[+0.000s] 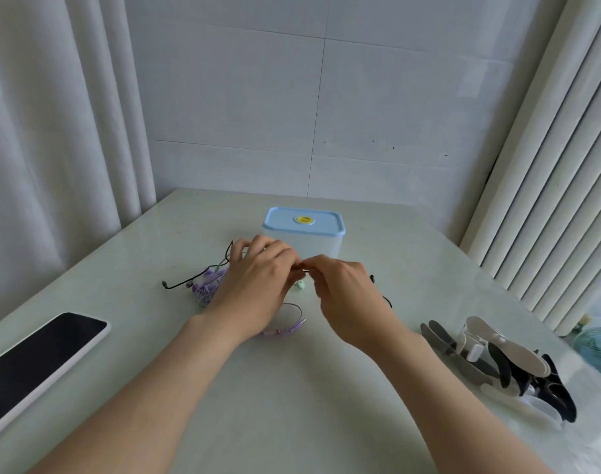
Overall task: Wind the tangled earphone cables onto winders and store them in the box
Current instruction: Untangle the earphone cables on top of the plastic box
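Black cable — pinched between both hands

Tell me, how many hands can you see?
2. The left hand is in front of the box, over the purple cable. The right hand is beside it, and their fingertips meet on a black cable.

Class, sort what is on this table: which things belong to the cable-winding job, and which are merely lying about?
Belong to the job:
black cable, pinched by left hand and right hand
purple cable
pile of winders
lidded box

Lying about:
tablet
small fan
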A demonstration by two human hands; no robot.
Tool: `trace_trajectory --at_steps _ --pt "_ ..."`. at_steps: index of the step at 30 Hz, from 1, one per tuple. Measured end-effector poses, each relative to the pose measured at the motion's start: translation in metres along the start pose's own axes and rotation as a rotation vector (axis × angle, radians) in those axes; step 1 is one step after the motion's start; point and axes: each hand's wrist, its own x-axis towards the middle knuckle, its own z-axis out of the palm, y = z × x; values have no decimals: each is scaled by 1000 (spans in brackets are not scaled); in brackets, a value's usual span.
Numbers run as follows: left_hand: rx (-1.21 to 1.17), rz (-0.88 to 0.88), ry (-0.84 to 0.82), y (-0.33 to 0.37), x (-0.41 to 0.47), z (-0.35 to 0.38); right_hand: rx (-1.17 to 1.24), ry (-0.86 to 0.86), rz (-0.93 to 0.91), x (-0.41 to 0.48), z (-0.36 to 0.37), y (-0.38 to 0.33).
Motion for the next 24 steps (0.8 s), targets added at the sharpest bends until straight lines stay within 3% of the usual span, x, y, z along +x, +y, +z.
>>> trace_trajectory --at_steps 3,8,10,13,15,18,20,24 --pt "26 -27 -21 -2 -3 1 50 140 50 2 -7 -1" --pt "22 -166 -26 -12 -4 -1 343 760 313 8 -35 -1" --pt "25 -204 -26 -13 -3 -2 415 827 480 8 -39 4" --pt "23 -198 -52 -10 -3 -2 234 572 704 8 -32 15" --pt "19 -164 -62 -7 -3 0 123 412 682 5 -25 10" --pt "-9 -106 -56 -2 -3 2 176 393 325 2 -20 -4" --pt "-40 -44 -45 -1 -3 1 172 286 97 0 -12 -8" --pt "-44 12 -20 1 0 -4 -146 82 -85 -1 8 -1"
